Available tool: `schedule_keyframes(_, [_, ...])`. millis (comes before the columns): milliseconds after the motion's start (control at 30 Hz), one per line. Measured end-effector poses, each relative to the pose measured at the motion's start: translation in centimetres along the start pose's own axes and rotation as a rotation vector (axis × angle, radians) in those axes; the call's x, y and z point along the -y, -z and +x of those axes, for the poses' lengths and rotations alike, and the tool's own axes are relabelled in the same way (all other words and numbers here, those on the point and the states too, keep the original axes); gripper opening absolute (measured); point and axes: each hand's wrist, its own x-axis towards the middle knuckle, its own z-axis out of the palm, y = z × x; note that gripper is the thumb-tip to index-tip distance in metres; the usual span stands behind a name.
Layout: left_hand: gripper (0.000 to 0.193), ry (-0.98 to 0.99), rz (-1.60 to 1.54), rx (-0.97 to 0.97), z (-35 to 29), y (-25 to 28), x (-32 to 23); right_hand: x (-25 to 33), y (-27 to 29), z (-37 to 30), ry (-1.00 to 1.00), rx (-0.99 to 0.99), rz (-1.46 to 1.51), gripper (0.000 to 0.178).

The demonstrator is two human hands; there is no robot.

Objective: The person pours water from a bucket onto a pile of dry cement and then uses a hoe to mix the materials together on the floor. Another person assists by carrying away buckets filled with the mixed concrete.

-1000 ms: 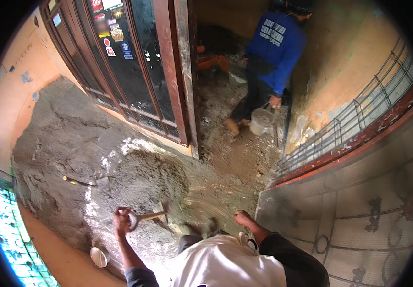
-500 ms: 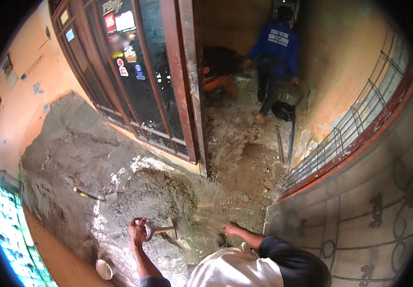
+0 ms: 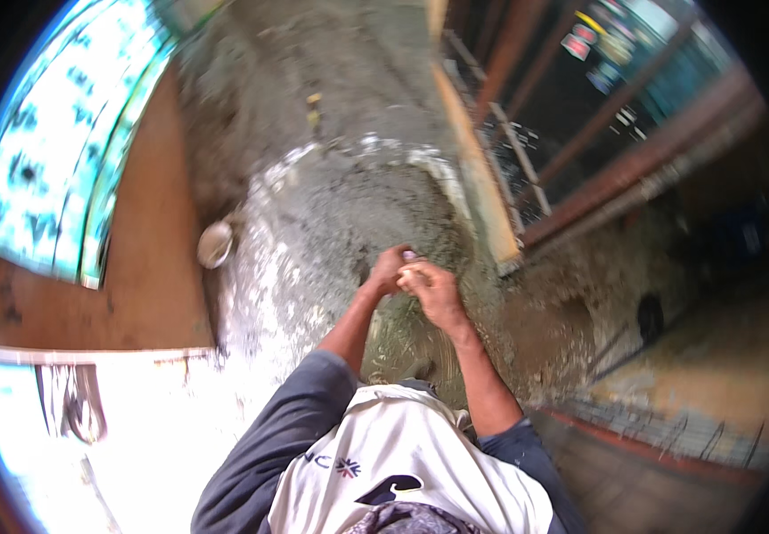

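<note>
In the middle, my left hand (image 3: 386,271) is closed around the trowel, with the pinkish end of the trowel handle (image 3: 410,255) showing beside the fingers. My right hand (image 3: 435,289) meets it there, fingers bent and pressed together; what they grip is hidden. The trowel's blade cannot be made out. Just beyond both hands lies a heap of wet grey mortar (image 3: 371,200), ringed by pale, whitish streaks. Farther off, a tool with a yellow handle (image 3: 314,114) rests on the grey surface, blurred.
A pale round container (image 3: 215,245) stands left of the mortar, beside a brown panel (image 3: 157,276). At right, a dark red window frame (image 3: 634,200) ends in a corner post. Rough brown ground (image 3: 553,334) and a wire mesh (image 3: 660,432) lie right of me.
The view has swung left and further down. My hands, apart before, have come together over the mortar's near edge. The co-worker in blue is now only a dark blur at right.
</note>
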Motion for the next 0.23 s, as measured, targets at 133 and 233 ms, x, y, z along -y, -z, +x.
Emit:
schedule_keyframes(133, [0.041,-0.13,0.054,-0.008,-2.1,2.7,1.1,2.7,-4.1,0.5,-0.047,0.056,-0.059,0.02])
schedule_keyframes(233, [0.033,-0.13,0.047,-0.064,-4.2,4.5,0.6,-2.1,-6.3,1.6,0.104,0.008,-0.448,0.021])
